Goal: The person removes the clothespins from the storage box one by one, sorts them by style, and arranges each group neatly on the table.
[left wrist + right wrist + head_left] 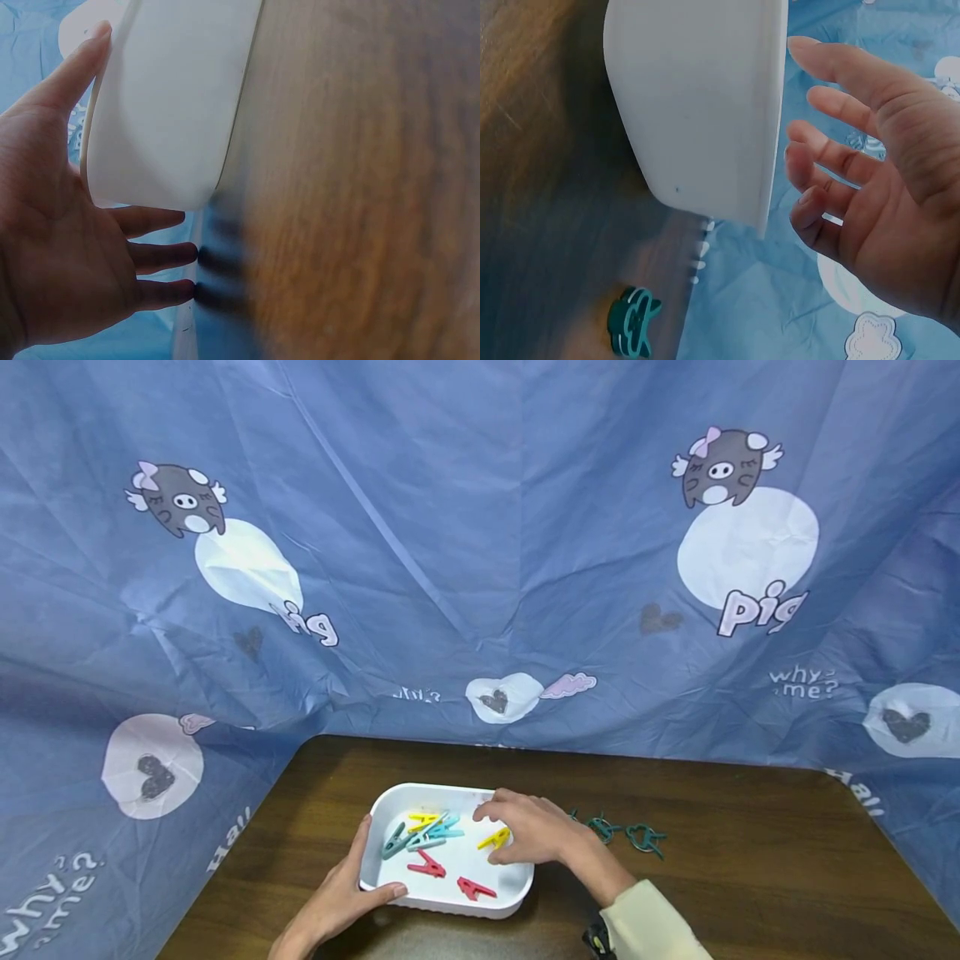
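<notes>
A white rectangular plastic box (442, 906) holds several small clothes pegs. Inside are a dark green peg (395, 843), light blue pegs (444, 831), a yellow peg (423, 819) and two red pegs, one red peg (427, 865) left of the other red peg (476, 888). My left hand (341, 889) rests against the box's near left corner, thumb along the rim and the other fingers straight along the side. Over the box's right end hovers my right hand (531, 828), fingers loosely bent and holding nothing visible. A second yellow peg (493, 838) lies just beneath its fingertips.
Several dark green clips (645, 838) lie on the brown wooden table (750, 860) to the right of the box. One green clip (634, 322) also shows in the right wrist view. A blue printed cloth (450, 527) hangs behind the table and along its sides.
</notes>
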Demonstrator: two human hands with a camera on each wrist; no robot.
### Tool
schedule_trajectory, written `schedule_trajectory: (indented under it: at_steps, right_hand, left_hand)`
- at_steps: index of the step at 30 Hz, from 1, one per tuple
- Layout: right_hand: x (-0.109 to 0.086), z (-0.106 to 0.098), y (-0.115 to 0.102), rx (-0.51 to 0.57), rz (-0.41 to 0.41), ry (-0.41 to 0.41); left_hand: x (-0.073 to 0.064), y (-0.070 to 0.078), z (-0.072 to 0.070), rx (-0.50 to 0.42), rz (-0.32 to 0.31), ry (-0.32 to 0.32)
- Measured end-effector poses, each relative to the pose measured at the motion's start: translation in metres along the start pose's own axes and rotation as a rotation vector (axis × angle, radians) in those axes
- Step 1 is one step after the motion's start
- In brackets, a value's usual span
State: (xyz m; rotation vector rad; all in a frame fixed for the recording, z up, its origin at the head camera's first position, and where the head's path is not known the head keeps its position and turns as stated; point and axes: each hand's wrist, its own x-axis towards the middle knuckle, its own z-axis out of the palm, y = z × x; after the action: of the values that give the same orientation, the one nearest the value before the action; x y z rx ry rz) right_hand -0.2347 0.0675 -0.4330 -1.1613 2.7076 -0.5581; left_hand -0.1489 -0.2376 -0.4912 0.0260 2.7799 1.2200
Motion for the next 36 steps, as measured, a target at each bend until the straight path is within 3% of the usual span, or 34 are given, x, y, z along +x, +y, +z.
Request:
schedule_trajectory:
  at_steps: [14, 24, 36]
  right_hand:
    - [0.007, 0.017, -0.015, -0.137, -0.055, -0.084]
    - [0.009, 0.026, -0.018, -0.129, -0.072, -0.147]
    - [0.010, 0.040, -0.023, -0.176, -0.080, -0.162]
  left_hand:
    - [0.000, -0.001, 0.000, 0.004, 0.014, 0.004]
    - [0.001, -0.002, 0.000, -0.004, 0.025, 0.007]
    - [0.000, -0.002, -0.001, -0.007, 0.039, 0.006]
